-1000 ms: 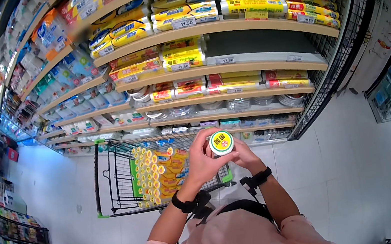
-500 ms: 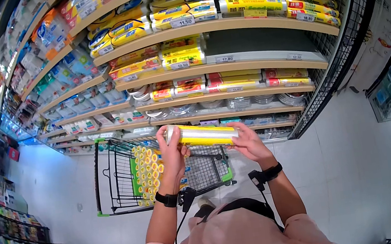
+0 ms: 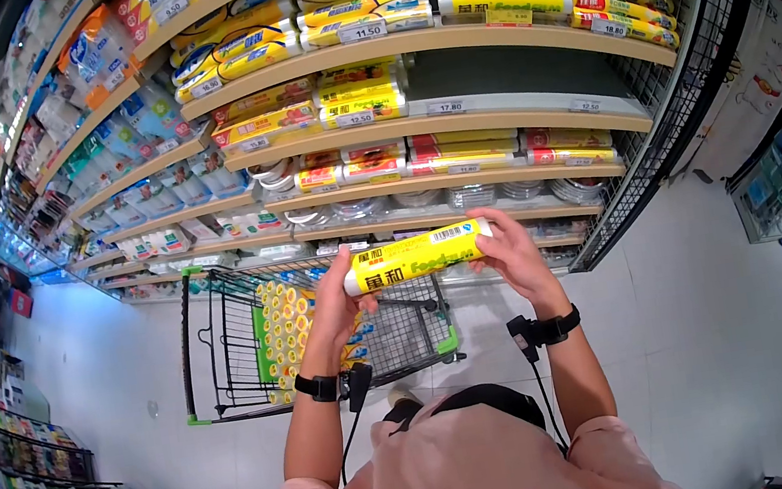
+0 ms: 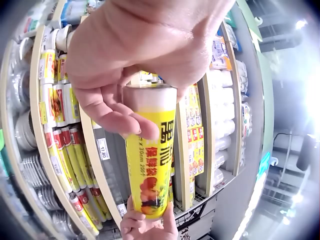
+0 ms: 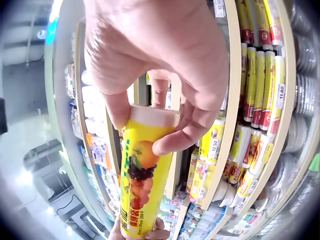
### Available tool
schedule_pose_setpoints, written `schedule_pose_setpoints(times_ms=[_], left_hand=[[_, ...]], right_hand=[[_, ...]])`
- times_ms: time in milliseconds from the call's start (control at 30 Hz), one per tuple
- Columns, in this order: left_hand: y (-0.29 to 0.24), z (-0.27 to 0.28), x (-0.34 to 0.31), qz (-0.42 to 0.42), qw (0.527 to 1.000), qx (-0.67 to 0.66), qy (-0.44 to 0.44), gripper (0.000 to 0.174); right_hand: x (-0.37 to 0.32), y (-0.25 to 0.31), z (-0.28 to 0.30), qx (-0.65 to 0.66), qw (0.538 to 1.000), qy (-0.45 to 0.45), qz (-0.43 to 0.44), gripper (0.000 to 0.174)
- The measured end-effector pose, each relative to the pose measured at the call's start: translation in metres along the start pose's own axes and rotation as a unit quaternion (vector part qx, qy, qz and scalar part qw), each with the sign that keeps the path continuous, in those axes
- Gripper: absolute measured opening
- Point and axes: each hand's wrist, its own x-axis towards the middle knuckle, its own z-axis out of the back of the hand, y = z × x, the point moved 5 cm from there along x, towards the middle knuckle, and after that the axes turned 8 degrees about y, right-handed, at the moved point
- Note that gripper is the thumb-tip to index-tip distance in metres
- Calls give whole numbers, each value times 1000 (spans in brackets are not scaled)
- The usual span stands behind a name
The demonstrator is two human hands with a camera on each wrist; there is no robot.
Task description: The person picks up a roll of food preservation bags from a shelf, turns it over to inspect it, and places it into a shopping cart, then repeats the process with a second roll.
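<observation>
Both hands hold a yellow roll of food bags crosswise over the cart, its printed label facing up in the head view. My left hand grips the left end, thumb on the near side. At the other end, my right hand pinches the roll between thumb and fingers. Fruit pictures and black characters on the roll show in the left wrist view, with the left hand curled about its whitish end. In the right wrist view, the fingers of the right hand bend over the wrapper.
A shopping cart with a green-trimmed frame stands below, with several yellow-capped rolls in its left part. Ahead, wooden-edged shelves carry more bag rolls and price tags. A black wire mesh panel bounds the shelves on the right.
The roll was first held end-on to the head camera with both hands close together. It then swung crosswise, hands parting to its ends, and has since rolled so its label faces up.
</observation>
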Motion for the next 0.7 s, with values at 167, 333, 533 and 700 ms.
schedule_pose_setpoints(times_ms=[167,333,533,700], left_hand=[[-17,-20,-10,-27,998,30,43,46],[-12,-8,-8,-43,997,53,38,41],[-9,-3,-10,-39,998,15,-35,36],[-8,-3,-13,-27,997,9,-74,42]], right_hand=[[-2,-9,13,-1,999,-32,4,32],[-4,-9,10,44,999,-21,-15,34],[-5,-1,-8,43,998,49,8,49],[-1,-11,-3,25,999,24,-18,51]])
